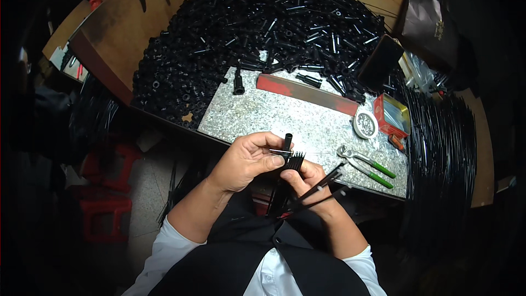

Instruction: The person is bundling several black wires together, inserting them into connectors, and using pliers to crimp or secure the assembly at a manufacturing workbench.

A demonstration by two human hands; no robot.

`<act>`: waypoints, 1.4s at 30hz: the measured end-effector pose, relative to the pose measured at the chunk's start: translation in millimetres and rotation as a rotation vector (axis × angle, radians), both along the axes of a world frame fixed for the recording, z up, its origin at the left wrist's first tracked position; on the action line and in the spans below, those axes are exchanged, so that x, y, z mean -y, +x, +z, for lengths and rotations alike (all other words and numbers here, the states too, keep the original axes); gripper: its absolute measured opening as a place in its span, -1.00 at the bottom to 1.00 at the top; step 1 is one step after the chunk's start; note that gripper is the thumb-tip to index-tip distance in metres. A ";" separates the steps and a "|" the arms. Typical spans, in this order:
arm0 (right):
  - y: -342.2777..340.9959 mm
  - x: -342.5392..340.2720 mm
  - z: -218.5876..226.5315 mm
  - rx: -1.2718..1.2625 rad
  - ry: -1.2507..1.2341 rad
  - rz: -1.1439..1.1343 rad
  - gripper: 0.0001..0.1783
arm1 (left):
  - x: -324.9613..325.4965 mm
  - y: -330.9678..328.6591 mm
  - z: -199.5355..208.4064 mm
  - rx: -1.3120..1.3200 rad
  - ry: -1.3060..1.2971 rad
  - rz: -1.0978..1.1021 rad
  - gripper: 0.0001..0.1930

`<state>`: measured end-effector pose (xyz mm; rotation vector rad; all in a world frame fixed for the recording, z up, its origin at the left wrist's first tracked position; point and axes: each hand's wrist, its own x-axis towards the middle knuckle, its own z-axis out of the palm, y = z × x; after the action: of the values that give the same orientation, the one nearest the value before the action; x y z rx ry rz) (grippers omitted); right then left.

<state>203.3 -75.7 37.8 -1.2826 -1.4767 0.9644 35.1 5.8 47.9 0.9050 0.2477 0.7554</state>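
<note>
My left hand (246, 161) is closed, pinching a small black tubular part (288, 140) upright between thumb and fingers. Close beside it, my right hand (309, 180) is closed round a bundle of thin black cables (296, 162). The cable tips fan out next to the black part, and their lengths hang toward my lap, several sticking out past my right wrist. Whether a cable tip enters the part is too small to tell. Both hands are above the near edge of a speckled stone slab (235, 115).
Black tubular parts (246, 27) are heaped behind the slab. On it lie a red bar (307, 94), green-handled pincers (364, 165), a round white dish (365, 124) and a red tin (392, 116). Long black cables (441, 153) hang at right; red stools (107, 203) stand lower left.
</note>
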 end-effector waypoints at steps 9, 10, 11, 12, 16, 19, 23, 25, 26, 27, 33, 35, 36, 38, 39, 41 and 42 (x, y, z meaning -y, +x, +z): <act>2.0 -3.3 -10.2 -0.084 0.002 -0.028 -0.82 | 17.9 14.0 -9.7 -0.059 -0.104 0.205 -0.75; 3.1 -3.7 -12.7 -0.052 -0.013 -0.028 -0.80 | 19.3 15.4 -11.8 -0.068 -0.100 0.196 -0.75; 0.9 -4.1 -11.1 -0.110 0.007 -0.044 -0.78 | 21.1 17.7 -13.4 -0.094 -0.108 0.243 -0.75; 0.6 -3.6 -9.7 -0.118 0.010 -0.052 -0.78 | 22.7 19.6 -13.9 -0.120 -0.115 0.290 -0.74; 6.4 -4.5 -11.8 -0.093 -0.009 -0.039 -0.76 | 23.4 21.2 -18.7 -0.119 -0.053 0.278 -0.72; 6.7 -5.1 -13.4 -0.191 -0.027 0.006 -0.76 | 23.9 21.0 -13.4 -0.120 -0.086 0.229 -0.71; 10.4 -4.7 -5.0 -0.149 -0.128 0.043 -0.76 | 25.8 29.3 -16.3 -0.117 -0.007 0.332 -0.65; 9.0 -4.4 -5.4 -0.170 -0.080 0.036 -0.76 | 25.2 26.1 -23.5 -0.153 -0.035 0.336 -0.64; 8.5 -4.3 -5.4 -0.183 -0.034 0.034 -0.75 | 25.1 25.7 -23.5 -0.181 -0.067 0.346 -0.63; 8.5 -4.3 -5.4 -0.189 -0.031 0.030 -0.75 | 27.3 28.5 -21.3 -0.134 -0.086 0.335 -0.62; 15.0 -7.1 -6.7 -0.175 -0.111 0.068 -0.75 | 27.7 27.4 -19.5 -0.100 -0.031 0.231 -0.62; 15.5 -8.5 -9.2 -0.184 -0.130 0.087 -0.74 | 27.7 27.7 -19.2 -0.109 -0.050 0.239 -0.62; 14.9 -8.8 -10.3 -0.187 -0.129 0.084 -0.74 | 27.7 28.0 -19.0 -0.114 -0.071 0.252 -0.62; 13.8 -9.4 -11.7 -0.247 -0.061 0.066 -0.72 | 29.5 31.9 -17.9 -0.108 -0.074 0.276 -0.61; 13.9 -8.5 -10.2 -0.249 -0.059 0.063 -0.72 | 30.1 33.5 -17.4 -0.099 -0.079 0.304 -0.61; 13.5 -6.1 -6.4 -0.197 0.023 0.071 -0.73 | 30.7 33.6 -17.1 -0.102 -0.063 0.299 -0.61; 13.9 -6.4 -7.1 -0.200 0.023 0.072 -0.73 | 30.6 33.5 -17.0 -0.101 -0.047 0.292 -0.61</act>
<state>217.2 -69.3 30.8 -1.0896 -1.3817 1.0872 68.6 -24.8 30.9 0.8734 0.4928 0.9701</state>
